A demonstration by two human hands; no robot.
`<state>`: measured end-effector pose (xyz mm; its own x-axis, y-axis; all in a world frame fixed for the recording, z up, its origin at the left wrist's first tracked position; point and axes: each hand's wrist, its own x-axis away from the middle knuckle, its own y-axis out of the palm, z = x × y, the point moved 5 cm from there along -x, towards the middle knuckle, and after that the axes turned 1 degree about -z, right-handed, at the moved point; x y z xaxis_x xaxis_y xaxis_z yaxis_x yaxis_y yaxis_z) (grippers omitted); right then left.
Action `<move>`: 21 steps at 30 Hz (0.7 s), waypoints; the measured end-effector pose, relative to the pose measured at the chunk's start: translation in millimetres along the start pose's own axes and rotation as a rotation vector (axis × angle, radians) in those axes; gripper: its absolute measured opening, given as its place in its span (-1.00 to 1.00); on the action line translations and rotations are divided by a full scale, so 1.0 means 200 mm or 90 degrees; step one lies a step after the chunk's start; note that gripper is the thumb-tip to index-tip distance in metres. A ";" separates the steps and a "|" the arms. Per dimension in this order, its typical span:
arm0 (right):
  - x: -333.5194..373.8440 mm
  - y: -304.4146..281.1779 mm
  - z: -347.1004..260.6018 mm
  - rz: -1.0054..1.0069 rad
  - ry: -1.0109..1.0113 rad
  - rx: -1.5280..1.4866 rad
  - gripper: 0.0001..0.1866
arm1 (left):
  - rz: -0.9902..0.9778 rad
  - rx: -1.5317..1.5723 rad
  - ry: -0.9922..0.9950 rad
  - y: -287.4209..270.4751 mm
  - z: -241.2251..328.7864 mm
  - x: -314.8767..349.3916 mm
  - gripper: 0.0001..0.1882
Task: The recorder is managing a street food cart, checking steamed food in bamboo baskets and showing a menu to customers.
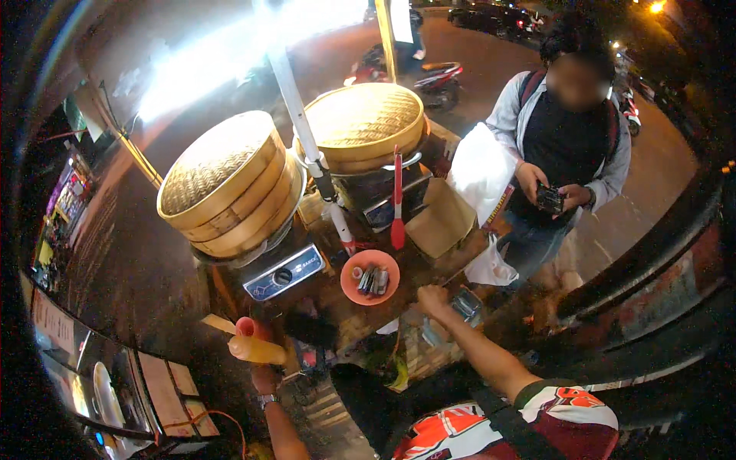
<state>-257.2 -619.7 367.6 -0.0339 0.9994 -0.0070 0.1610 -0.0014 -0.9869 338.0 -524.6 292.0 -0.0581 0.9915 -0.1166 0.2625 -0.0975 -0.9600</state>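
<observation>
So, far left there's a tall bamboo steamer (230, 188), lid on, over a burner with a knob panel (284, 273). Just below it, a reddish round-topped thing (248, 328) sits right by a yellow bottle (259, 351). The bottle's tipped sideways, long axis running roughly left to right with a slight dip to the right; can't tell which end is the nozzle. The left hand (265, 378) is right under it, mostly in shadow, so no clue if it's gripping.

Middle of the tabletop (349, 326): second steamer (359, 123) at the back, pink bowl (350, 293) of folded notes, red tongs (398, 201) pointing away. The right hand (433, 301) looks loosely curled near a clear container (466, 305), contents of the grip hidden. Far right, someone (567, 146) holds a small dark object (550, 198).
</observation>
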 end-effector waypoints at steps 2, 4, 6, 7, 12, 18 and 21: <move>0.00 -0.10 -0.28 -0.014 -0.063 -0.055 -0.48 | -0.046 0.054 -0.129 0.13 -0.45 0.22 -0.48; 0.01 -0.08 -0.18 -0.030 -0.048 -0.036 -0.49 | 0.136 0.161 -0.085 0.10 -0.29 0.19 -0.45; -0.01 -0.02 -0.06 -0.059 0.015 -0.107 -0.52 | -0.086 0.054 -0.043 0.17 -0.24 0.05 -0.42; 0.01 0.01 0.02 -0.063 0.038 -0.088 -0.52 | -0.204 0.020 0.007 0.17 -0.06 0.03 -0.40; 0.03 -0.08 -0.16 0.005 -0.054 -0.056 -0.54 | -0.220 -0.025 -0.057 0.08 -0.16 0.19 -0.40; 0.04 -0.08 -0.12 -0.020 -0.039 -0.043 -0.53 | -0.036 0.056 -0.083 -0.10 -0.10 0.19 -0.48; 0.05 -0.08 -0.15 0.045 -0.090 -0.041 -0.53 | 0.013 -0.012 -0.055 -0.12 -0.17 0.23 -0.43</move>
<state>-230.1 -609.6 388.5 -0.1578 0.9821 -0.1032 0.2314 -0.0649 -0.9707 361.7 -472.8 318.9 -0.1346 0.9782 -0.1582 0.2830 -0.1151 -0.9522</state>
